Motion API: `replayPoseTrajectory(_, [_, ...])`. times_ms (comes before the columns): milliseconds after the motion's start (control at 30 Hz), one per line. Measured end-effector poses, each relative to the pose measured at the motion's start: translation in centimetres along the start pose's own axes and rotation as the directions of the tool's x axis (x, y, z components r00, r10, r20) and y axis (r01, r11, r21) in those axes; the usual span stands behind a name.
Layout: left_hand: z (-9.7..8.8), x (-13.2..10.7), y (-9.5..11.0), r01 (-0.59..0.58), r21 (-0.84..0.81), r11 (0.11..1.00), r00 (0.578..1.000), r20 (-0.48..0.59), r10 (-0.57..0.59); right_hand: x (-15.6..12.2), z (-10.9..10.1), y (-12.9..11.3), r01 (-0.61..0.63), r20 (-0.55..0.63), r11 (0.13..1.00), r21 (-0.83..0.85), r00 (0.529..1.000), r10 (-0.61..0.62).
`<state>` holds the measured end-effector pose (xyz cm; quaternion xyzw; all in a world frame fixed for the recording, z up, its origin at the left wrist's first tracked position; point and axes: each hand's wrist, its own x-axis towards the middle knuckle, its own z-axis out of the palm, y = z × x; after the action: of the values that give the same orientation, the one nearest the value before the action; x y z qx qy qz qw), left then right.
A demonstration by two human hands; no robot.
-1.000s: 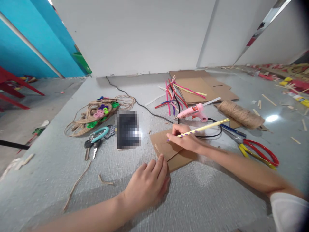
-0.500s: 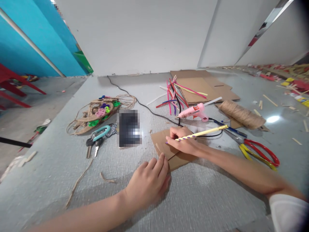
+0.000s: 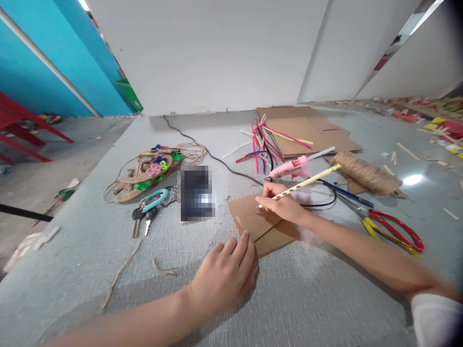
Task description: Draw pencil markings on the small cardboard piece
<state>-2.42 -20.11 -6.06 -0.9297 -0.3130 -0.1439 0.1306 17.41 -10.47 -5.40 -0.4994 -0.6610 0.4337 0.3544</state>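
My right hand point(image 3: 282, 205) is closed around a yellow pencil with purple dots point(image 3: 307, 182), its tip down on a small brown cardboard piece point(image 3: 253, 221) lying on the grey surface. My left hand point(image 3: 226, 274) rests at the near edge of that cardboard, fingers together, with the fingertips pressing its corner. A second cardboard layer point(image 3: 277, 238) shows under the top piece.
A pink glue gun point(image 3: 289, 168) with black cord, pipe cleaners point(image 3: 262, 142), a twine spool point(image 3: 365, 172) and red-and-yellow scissors point(image 3: 392, 229) lie to the right. Keys point(image 3: 150, 205), a dark blurred object point(image 3: 196, 193) and a twine craft point(image 3: 148, 171) lie left. Larger cardboard sheets point(image 3: 307, 127) sit at the back.
The pencil tip has shifted slightly across the cardboard and the pencil's angle has changed a little. My left hand has stayed pressed on the cardboard's edge.
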Motion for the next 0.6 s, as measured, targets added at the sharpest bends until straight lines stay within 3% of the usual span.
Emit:
replayPoseTrajectory(67, [-0.1,-0.1,0.0,-0.002,0.002,1.000,1.000,-0.002,0.002,0.2,-0.4,0.0,-0.005,0.045,1.000,-0.010,0.999,0.005])
replayPoseTrajectory(167, [-0.1,-0.1,0.0,-0.002,0.003,1.000,1.000,-0.003,0.002,0.3,-1.0,0.3,0.053,-0.056,0.991,-0.125,0.997,-0.061])
replayPoseTrajectory(233, [-0.1,-0.1,0.0,-0.002,0.006,1.000,1.000,-0.003,0.002,0.4,-1.2,0.5,0.080,-0.054,0.979,-0.188,0.994,-0.092])
replayPoseTrajectory(333, [-0.2,-0.1,0.0,-0.008,0.011,1.000,1.000,0.000,0.008,0.2,-1.6,0.6,0.120,0.090,0.976,-0.179,0.990,-0.106])
replayPoseTrajectory(467, [-0.3,0.0,0.0,-0.009,0.012,1.000,1.000,0.004,0.009,-0.1,-1.7,0.2,0.175,0.297,0.974,-0.144,0.946,-0.126])
replayPoseTrajectory(600, [-0.3,0.0,0.0,-0.010,0.007,1.000,1.000,0.016,0.010,-0.2,-1.7,0.2,0.199,0.392,0.964,-0.178,0.913,-0.116])
